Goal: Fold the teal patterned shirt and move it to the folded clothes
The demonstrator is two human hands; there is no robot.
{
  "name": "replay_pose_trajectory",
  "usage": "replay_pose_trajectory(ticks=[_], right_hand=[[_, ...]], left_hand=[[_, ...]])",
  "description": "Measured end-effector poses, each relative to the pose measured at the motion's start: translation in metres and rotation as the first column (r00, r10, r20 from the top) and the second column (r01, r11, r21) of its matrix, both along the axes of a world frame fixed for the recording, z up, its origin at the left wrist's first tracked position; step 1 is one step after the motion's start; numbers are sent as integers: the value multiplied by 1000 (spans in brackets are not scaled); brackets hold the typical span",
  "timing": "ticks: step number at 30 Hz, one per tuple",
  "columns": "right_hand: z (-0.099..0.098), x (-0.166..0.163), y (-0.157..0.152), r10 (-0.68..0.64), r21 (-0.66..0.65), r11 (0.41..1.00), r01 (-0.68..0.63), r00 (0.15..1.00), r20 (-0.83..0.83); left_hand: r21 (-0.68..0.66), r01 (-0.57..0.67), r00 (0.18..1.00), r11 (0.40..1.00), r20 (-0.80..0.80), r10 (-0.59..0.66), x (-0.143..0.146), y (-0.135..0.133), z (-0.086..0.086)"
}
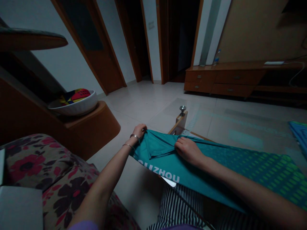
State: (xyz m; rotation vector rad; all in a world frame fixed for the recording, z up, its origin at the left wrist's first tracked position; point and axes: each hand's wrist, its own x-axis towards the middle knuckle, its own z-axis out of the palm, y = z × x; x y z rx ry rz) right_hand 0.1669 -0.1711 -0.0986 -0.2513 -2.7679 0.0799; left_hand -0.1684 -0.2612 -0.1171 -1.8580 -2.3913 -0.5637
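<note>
A teal garment (216, 166) with white lettering and a green dotted pattern lies spread over a glass table in front of me. My left hand (139, 131), with bracelets on its wrist, is closed on the garment's far left corner. My right hand (188, 149) rests on top of the cloth a little to the right, its fingers curled around a fold pulled towards the left hand. Between the two hands the fabric is bunched into creases.
The glass table (235, 127) has a wooden corner post with a metal knob (182, 110). A floral sofa cushion (48, 172) sits at my left, with a white bowl (74, 107) on a wooden stand beyond. A low wooden cabinet (227, 81) lines the far wall. Blue cloth (299, 134) lies at the right edge.
</note>
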Motion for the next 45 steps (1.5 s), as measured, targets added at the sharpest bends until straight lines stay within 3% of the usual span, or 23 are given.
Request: replay_pose_trajectory(ticks=[4,8,12,15,19,24,28,34,38,41,45], right_hand=[[-5,18,1,6,-43,999,-6,1000,12],[-4,24,5,44,-123,991,-45,999,-17],[-1,26,11,42,-170,984,-48,998,-39],[-3,24,12,44,-183,982,-51,998,-43],[-6,16,10,16,-157,987,-23,999,-40],[-5,7,5,-8,-73,997,4,998,-56],[-6,8,1,23,-10,1000,-23,999,-31],[-6,20,3,111,-38,993,-110,994,21],[-3,18,13,96,-124,987,-102,994,-54],[-4,3,17,54,-141,987,-72,991,-126],[-15,-21,11,19,-112,993,-29,996,-89]], left_hand=[[-7,-18,1000,1000,-4,18,7,1,4],[14,-25,999,1000,-32,26,31,-12,22],[-24,185,983,982,-12,-186,74,-46,45],[-91,321,947,943,27,-319,112,-72,50],[-105,163,985,981,-46,-168,153,-92,36],[78,-62,990,995,-122,71,173,-110,24],[125,-128,981,984,-131,144,178,-122,22],[19,-198,971,980,-132,199,179,-132,23],[13,-160,979,987,-126,161,176,-123,40],[3,-99,977,995,-187,98,172,-90,47],[-147,-67,965,987,-262,26,159,-38,31]])
